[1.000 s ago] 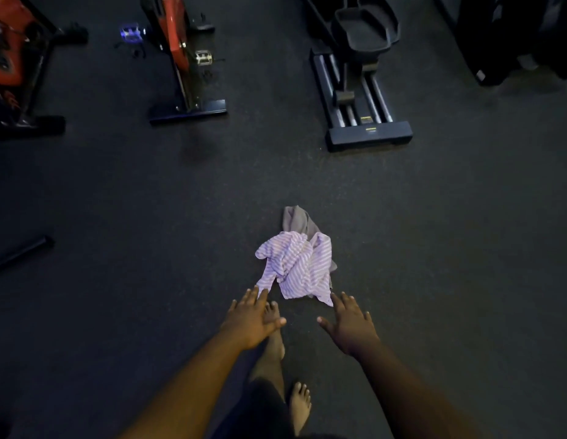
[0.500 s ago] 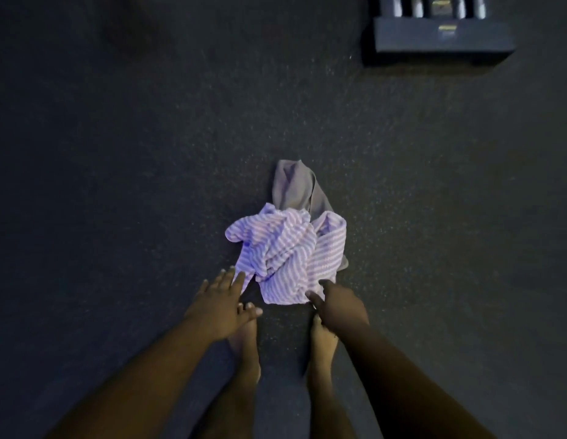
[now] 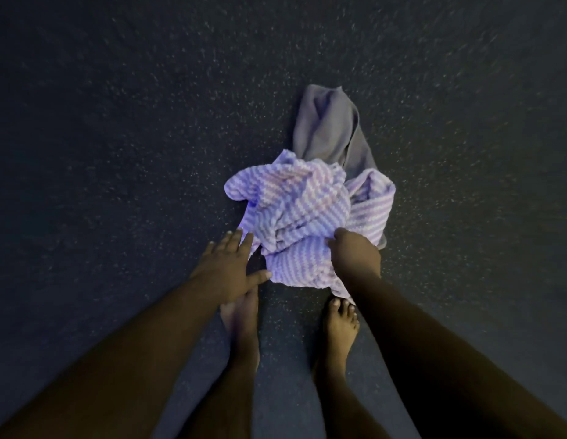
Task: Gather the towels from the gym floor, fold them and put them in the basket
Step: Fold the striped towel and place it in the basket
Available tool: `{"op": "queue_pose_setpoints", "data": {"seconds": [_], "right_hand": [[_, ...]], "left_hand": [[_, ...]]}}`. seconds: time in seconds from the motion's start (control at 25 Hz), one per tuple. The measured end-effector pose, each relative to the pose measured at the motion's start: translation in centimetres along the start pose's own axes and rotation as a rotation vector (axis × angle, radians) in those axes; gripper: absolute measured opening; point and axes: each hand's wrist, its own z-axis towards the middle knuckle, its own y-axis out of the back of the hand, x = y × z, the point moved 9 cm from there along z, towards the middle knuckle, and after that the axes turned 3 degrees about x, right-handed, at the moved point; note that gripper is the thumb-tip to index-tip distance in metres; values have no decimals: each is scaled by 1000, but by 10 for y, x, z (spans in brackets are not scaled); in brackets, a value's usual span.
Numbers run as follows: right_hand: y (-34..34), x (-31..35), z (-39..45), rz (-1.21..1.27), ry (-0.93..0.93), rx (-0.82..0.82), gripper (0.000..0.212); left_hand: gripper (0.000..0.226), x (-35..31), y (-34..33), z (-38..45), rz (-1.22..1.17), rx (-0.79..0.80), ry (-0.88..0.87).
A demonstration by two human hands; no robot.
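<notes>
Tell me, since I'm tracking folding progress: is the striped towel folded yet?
Not folded. The striped towel lies crumpled in a heap on the floor, partly over a grey towel; the right hand is on it.

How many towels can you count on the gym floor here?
2. A striped towel lies crumpled by the feet, under the right hand; a grey towel lies just beyond, partly beneath it. More may be hidden.
</notes>
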Motion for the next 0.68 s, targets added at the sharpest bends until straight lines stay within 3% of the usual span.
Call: {"op": "queue_pose_setpoints", "data": {"seconds": [0.28, 0.52, 0.68], "right_hand": [[122, 32, -172, -15, 225, -58, 23], [242, 81, -341, -235, 562, -179, 19], [300, 118, -450, -347, 861, -282, 16]], "left_hand": [[101, -38, 55, -175, -121, -22, 44], [95, -80, 103, -390, -260, -167, 150], [101, -106, 82, -518, -510, -302, 264]]}}
